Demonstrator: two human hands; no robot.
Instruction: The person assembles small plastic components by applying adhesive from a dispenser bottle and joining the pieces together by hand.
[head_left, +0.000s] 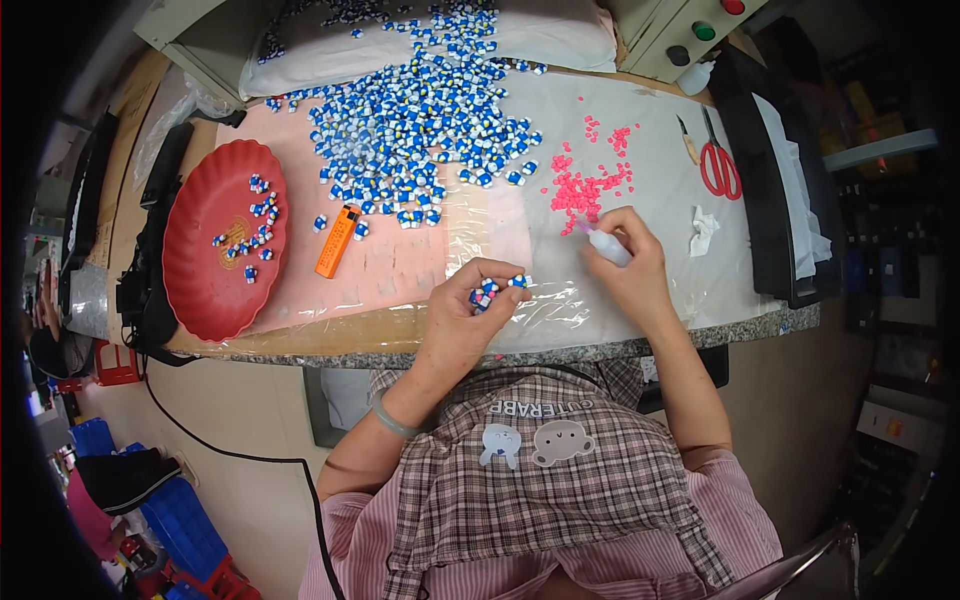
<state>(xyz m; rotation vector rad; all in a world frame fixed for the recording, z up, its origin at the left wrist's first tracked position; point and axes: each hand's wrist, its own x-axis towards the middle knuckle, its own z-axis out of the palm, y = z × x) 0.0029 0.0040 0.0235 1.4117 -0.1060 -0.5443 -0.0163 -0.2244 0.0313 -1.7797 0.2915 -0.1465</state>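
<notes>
At the six o'clock edge of the worktable, the left hand pinches one blue-and-white piece between thumb and index finger; similar pieces sit within its curled fingers. At two o'clock from it, the right hand has its fingers pressed round a small white bottle, nozzle directed toward ten o'clock. Nozzle contact with the pink pieces cannot be told. From the left hand: orange oblong tool at ten o'clock, blue-and-white heap near twelve, red fluted dish between nine and ten, holding similar pieces. From the right hand: red-handled scissors between one and two, crumpled tissue at two
</notes>
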